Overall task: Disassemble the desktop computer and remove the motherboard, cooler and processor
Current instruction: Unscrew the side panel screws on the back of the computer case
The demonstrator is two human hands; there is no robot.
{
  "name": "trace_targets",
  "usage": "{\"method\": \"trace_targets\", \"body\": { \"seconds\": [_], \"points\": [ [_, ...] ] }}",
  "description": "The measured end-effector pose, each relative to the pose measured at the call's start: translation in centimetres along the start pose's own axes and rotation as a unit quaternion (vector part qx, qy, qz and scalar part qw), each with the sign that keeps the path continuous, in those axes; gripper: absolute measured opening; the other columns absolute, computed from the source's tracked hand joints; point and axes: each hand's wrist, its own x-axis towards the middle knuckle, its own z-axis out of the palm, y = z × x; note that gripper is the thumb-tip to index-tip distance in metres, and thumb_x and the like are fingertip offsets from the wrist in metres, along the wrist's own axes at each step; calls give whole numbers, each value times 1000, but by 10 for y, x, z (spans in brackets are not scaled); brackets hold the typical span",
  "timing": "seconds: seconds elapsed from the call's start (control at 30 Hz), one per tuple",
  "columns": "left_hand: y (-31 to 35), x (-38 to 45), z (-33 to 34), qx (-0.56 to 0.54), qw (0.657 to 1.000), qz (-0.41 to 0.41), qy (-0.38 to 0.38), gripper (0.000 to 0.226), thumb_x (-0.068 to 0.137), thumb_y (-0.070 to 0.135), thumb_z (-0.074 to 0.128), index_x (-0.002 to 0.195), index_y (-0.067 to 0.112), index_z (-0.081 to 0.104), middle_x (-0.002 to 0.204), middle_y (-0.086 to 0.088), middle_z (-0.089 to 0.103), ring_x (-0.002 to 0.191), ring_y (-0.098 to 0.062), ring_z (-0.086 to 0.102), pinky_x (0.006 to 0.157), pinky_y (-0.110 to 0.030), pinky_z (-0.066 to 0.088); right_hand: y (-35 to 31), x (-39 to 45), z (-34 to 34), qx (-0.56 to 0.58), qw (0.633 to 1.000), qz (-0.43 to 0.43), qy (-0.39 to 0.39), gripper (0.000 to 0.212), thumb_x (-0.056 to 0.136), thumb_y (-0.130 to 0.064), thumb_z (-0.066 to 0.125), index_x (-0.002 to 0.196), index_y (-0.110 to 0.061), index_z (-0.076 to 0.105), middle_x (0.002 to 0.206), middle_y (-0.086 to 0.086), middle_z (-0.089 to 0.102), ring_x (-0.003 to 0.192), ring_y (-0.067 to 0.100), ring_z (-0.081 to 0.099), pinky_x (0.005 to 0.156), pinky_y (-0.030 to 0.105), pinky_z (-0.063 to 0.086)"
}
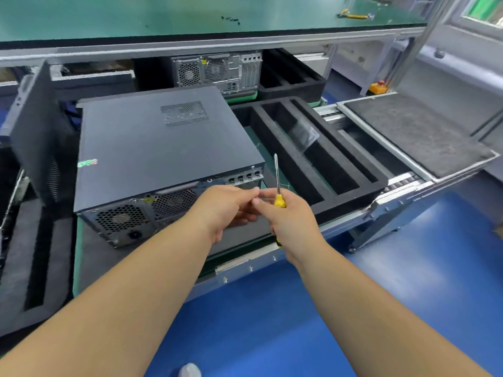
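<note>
Head view of a disassembly station. The desktop computer (163, 159), a dark grey case lying on its side with its cover still on, occupies the centre-left of the frame on a foam-lined tray (89, 257); its rear panel, with two honeycomb fan grilles and a power socket, faces the viewer toward 6 o'clock, and a perforated vent patch lies on the upper face toward 12 o'clock. The right hand (288, 213), just at 4 o'clock of the case's near right corner, grasps a yellow-handled screwdriver (278, 191) with the fingers curled round the handle and the metal shaft pointing up toward 12 o'clock. The left hand (226, 205), directly at 9 o'clock of the right hand and in front of the rear panel, has its fingers bent with the tips meeting those of the right hand; whether a small part is pinched between them cannot be told. At 3 o'clock of the case lies a black foam insert (307, 170) with long slots, one holding a clear plastic packet (302, 134). At 12 o'clock, under the green workbench (190, 14), stands a second computer (217, 72), rear panel outward. A detached dark side panel (38, 131) leans at 9 o'clock. A yellow-handled tool (353, 15) rests on the bench at 1 o'clock.
</note>
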Motion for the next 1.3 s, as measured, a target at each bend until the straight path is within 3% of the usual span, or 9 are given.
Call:
{"method": "trace_targets", "body": {
  "seconds": [0.13, 0.27, 0.37, 0.47, 0.67, 0.87, 0.97, 1.07, 1.3],
  "points": [
    [2, 11, 3, 34, 998, -21, -52, 29, 95, 26, 61, 73, 11, 72, 65, -6, 70, 55, -11, 64, 57, -20, 54, 7, 7, -9, -4, 999, 2, 33, 7, 82, -22, 77, 87, -22, 72, 65, -11, 69, 56, -3, 60, 61, 20, 42],
    [2, 25, -1, 59, 993, -29, -102, 40, 100, 24, 53, 68, 12, 76, 70, -9, 72, 58, -12, 64, 59, -21, 54, 16, 18, -7, -14, 998, 11, 62, 6, 80, -20, 79, 80, -20, 74, 63, -12, 68, 61, -3, 61, 67, 20, 45],
    [0, 39, -4, 75, 990, -41, -115, 36, 102, 27, 48, 82, 8, 72, 74, -10, 73, 60, -13, 66, 56, -20, 53, 21, 30, -7, -32, 995, 21, 95, 4, 79, -30, 78, 78, -27, 74, 70, -8, 71, 68, 3, 64, 70, 26, 50],
    [-3, 49, -6, 94, 987, -61, -114, 36, 102, 35, 45, 93, 10, 69, 76, -6, 74, 65, -12, 67, 63, -22, 52, 25, 49, -17, -47, 984, 57, 163, 4, 77, -40, 73, 78, -36, 71, 60, -15, 63, 60, 9, 54, 59, 30, 45],
    [-8, 54, -13, 40, 989, -93, -111, 29, 100, 28, 51, 103, 6, 70, 93, -11, 75, 80, -17, 70, 71, -24, 55, 34, 99, -56, -24, 972, 122, 199, 8, 87, -23, 68, 87, -29, 74, 89, -4, 70, 70, 12, 53, 68, 31, 47],
    [-1, 52, -8, -89, 988, -118, -39, 29, 100, 25, 52, 106, 4, 70, 94, -10, 75, 78, -16, 69, 73, -25, 56, 43, 148, -89, -33, 975, 175, 132, 34, 92, -15, 59, 122, -27, 51, 83, 6, 59, 69, 16, 50, 64, 34, 46],
    [0, 50, -2, -146, 982, -120, 11, 27, 98, 22, 54, 107, 3, 70, 94, -9, 75, 80, -15, 70, 74, -25, 57, 44, 154, -90, -15, 975, 195, 107, 16, 92, -7, 48, 104, -12, 57, 70, 5, 55, 57, 15, 45, 52, 28, 39],
    [-2, 45, 5, -204, 970, -115, 59, 25, 97, 20, 53, 107, 4, 69, 95, -9, 75, 80, -15, 70, 74, -25, 57, 43, 138, -82, 14, 976, 210, 60, 16, 93, -6, 44, 88, -7, 58, 62, 6, 54, 49, 15, 45, 45, 22, 36],
    [-6, 41, 18, -338, 930, -98, 110, 27, 98, 20, 47, 107, 5, 67, 101, -9, 74, 93, -19, 68, 81, -27, 53, 24, 68, -51, 39, 991, 64, -107, 24, 98, -23, 45, 108, -36, 64, 70, 1, 67, 55, 17, 62, 57, 30, 52]
  ]
}}
